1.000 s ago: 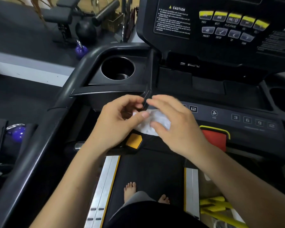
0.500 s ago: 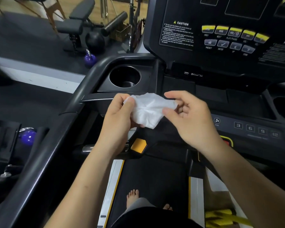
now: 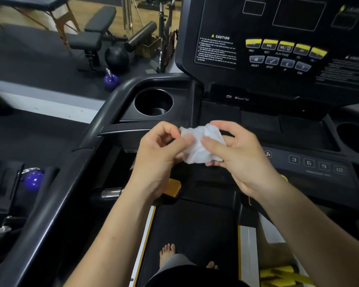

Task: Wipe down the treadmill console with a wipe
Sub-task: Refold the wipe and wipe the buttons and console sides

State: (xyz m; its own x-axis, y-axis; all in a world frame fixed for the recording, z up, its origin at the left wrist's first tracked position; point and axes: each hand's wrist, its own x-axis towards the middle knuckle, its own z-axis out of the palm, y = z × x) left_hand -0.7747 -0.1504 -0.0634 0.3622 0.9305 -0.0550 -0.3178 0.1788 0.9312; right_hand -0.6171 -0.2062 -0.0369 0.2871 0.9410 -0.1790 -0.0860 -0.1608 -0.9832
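Standing on the treadmill belt (image 3: pixel 195 228), we hold the crumpled white wipe (image 3: pixel 199 146) in mid-air between both hands, clear of the treadmill console (image 3: pixel 278 59) (it touches no panel). Left hand (image 3: pixel 160 154) fingers pinch its left edge; right hand (image 3: pixel 236 154) fingers grip its right side. An empty cup holder (image 3: pixel 153 102) sits beyond the left hand.

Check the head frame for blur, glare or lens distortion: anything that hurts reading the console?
Head view: wide-angle bend bows the left rail. Console labels are soft; CAUTION, PRESET and ENTER are readable, the fine print is not. Both hands and the wipe are slightly motion-smeared. Lighting is dim and even; faint sheen on the yellow buttons, no hard glare.
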